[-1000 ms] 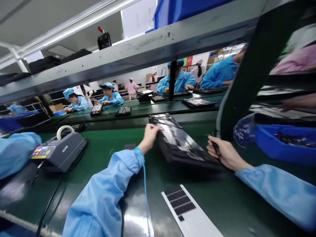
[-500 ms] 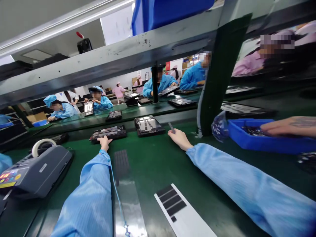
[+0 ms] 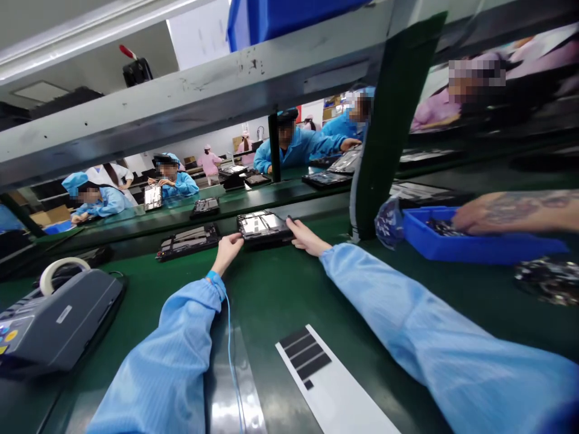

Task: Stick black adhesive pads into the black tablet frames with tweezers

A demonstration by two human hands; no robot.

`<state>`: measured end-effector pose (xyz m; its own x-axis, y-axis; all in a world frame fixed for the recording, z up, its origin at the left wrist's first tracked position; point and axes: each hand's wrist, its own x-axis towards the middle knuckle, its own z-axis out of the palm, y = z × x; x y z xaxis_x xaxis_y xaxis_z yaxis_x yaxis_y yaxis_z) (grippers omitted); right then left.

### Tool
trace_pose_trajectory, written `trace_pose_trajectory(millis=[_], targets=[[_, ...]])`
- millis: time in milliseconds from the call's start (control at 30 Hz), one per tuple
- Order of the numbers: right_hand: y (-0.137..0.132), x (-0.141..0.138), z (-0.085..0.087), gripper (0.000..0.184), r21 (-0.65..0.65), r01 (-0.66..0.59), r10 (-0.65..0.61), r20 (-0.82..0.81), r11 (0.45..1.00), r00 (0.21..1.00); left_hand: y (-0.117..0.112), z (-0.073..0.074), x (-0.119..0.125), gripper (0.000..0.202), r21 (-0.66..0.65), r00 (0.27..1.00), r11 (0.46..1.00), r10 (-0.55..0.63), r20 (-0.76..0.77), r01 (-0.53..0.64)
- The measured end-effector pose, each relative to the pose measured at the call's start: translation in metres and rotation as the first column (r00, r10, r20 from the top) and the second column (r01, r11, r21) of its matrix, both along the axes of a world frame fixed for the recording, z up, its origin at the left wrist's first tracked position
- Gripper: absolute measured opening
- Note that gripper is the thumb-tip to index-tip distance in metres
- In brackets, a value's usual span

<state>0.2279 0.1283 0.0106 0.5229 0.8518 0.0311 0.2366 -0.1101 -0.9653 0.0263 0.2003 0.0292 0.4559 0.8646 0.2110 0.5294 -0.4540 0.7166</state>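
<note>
Black tablet (image 3: pixel 263 227) sits between left hand (image 3: pixel 227 252) and right hand (image 3: pixel 308 237), both pinching its edges, and any hasty leftward swing could knock the second tablet (image 3: pixel 189 240)!

Device (image 3: pixel 263 225) between my left grip (image 3: pixel 227 251) and right grip (image 3: pixel 308 237); on table (image 3: pixel 260 289), dispenser (image 3: pixel 72 319) left, bin (image 3: pixel 447 246) right, sheet (image 3: pixel 340 390) nearer me.

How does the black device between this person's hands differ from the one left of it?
The middle device shows a large, bright shiny area; the left device shows duller grey strips. The left hand and right hand flank the middle device; neither holds the left device. Both have black edges.
</note>
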Motion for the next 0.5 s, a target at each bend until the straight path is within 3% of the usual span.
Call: trace_pose_trajectory(millis=[133,267,300,400,433,500], targets=[[-0.064,0.009,-0.002,0.022,0.022,-0.052,0.055,-0.182,0.998,0.982,-0.034,0.032,0.001,0.019,-0.097,0.962,0.969,-0.24,-0.132,0.228],[-0.148,0.013,-0.004,0.03,-0.011,-0.069,0.061,-0.331,0.998,0.942,-0.098,0.057,0.006,0.024,-0.174,0.849,0.875,-0.482,-0.217,0.452],[-0.17,0.014,-0.003,0.037,-0.031,-0.06,0.045,-0.356,0.998,0.933,-0.115,0.059,0.006,0.025,-0.177,0.809,0.846,-0.533,-0.247,0.503],[-0.231,0.02,-0.005,0.054,-0.108,-0.045,0.003,-0.364,0.993,0.931,-0.154,0.052,-0.002,0.02,-0.175,0.548,0.709,-0.656,-0.519,0.683],[-0.25,0.023,-0.006,0.055,-0.124,-0.041,-0.005,-0.347,0.991,0.938,-0.161,0.046,-0.006,0.019,-0.214,0.488,0.694,-0.66,-0.57,0.688],[-0.281,0.034,-0.012,0.049,-0.061,0.007,-0.021,-0.228,0.998,0.974,-0.164,0.035,-0.014,0.02,-0.298,0.452,0.704,-0.665,-0.595,0.645]])
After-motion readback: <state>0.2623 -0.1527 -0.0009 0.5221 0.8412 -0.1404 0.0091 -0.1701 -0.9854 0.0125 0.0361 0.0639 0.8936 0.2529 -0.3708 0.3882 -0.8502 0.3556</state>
